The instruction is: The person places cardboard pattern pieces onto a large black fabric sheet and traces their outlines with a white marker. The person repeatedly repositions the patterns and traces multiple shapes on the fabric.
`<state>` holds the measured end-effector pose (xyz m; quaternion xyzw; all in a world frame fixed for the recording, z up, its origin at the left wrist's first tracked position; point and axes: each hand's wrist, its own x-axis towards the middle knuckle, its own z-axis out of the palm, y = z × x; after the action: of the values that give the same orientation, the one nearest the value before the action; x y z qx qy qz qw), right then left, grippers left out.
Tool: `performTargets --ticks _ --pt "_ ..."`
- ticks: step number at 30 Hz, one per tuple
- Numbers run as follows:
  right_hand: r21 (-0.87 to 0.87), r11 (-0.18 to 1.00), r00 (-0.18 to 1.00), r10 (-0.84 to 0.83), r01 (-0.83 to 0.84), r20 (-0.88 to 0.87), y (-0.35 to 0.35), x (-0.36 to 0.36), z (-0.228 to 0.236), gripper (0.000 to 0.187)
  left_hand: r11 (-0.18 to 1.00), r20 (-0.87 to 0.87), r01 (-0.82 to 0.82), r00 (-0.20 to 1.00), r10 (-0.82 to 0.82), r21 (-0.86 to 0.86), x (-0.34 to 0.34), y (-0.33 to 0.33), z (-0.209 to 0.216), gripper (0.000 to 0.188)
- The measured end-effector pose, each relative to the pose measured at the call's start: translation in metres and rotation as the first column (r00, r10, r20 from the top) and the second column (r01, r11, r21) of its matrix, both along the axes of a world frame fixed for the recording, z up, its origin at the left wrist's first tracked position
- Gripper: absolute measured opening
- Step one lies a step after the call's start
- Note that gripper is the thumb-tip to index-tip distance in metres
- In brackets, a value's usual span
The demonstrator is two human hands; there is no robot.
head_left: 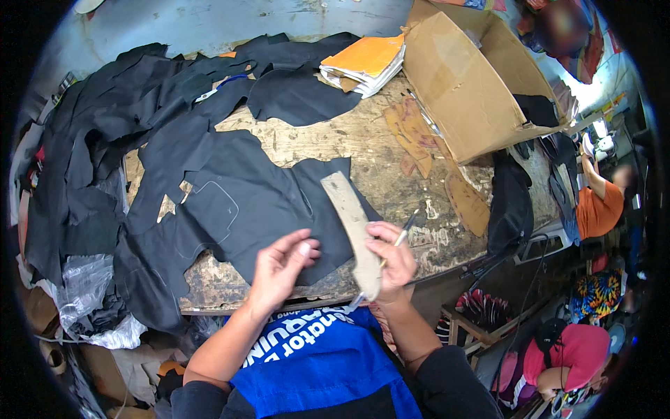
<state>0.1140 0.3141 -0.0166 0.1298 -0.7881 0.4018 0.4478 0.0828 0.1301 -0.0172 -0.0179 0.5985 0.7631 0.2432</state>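
Nearest me, a blue cloth with white print (321, 373) covers my lap, below the near edge of the wooden table (314, 143). My left hand (280, 269) holds nothing, its fingers loosely bent and released, at the near edge of a black sheet (269, 188); whether it touches the sheet I can't tell. To its right, my right hand (392, 258) grasps a curved grey strip (347, 213) by its near right edge, with a slim pen-like tool (411, 221) between the same fingers. The strip slants away from me, its far end over the right part of the sheet, which bears a pale drawn outline on its left. Farther right lie brown flat pieces (410, 133). Beyond the sheet, a stack of papers with an orange cover (366, 56) sits left of an open cardboard box (447, 87); far left, more black material (105, 112) is heaped.
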Motion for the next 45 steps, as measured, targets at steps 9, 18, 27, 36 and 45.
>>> performTargets --ticks 9,18,27,36,45 --pt "0.286 0.933 0.933 0.115 -0.22 0.342 -0.024 0.011 -0.015 0.029 0.939 0.132 0.008 0.99 -0.057 0.345 -0.012 0.019 -0.011 0.052" --pt "-0.182 0.975 0.945 -0.062 0.127 0.322 0.0 0.028 -0.028 0.017 0.995 -0.294 -0.014 0.956 -0.014 -0.096 -0.033 0.033 -0.012 0.062" --pt "-0.133 0.967 0.84 -0.114 0.216 0.53 0.017 0.004 -0.026 0.023 0.882 -0.285 0.02 0.943 -0.173 -0.47 -0.031 0.032 -0.023 0.063" --pt "-0.891 0.453 0.758 0.577 0.012 0.304 -0.003 0.0 -0.015 0.036 0.869 -0.823 -0.211 0.479 -0.306 -0.447 0.0 0.039 0.0 0.046" --pt "-0.774 0.624 0.788 0.421 0.107 0.449 0.001 -0.037 -0.033 0.031 0.825 -0.76 0.182 0.323 -0.565 -0.536 0.037 0.013 -0.001 0.023"
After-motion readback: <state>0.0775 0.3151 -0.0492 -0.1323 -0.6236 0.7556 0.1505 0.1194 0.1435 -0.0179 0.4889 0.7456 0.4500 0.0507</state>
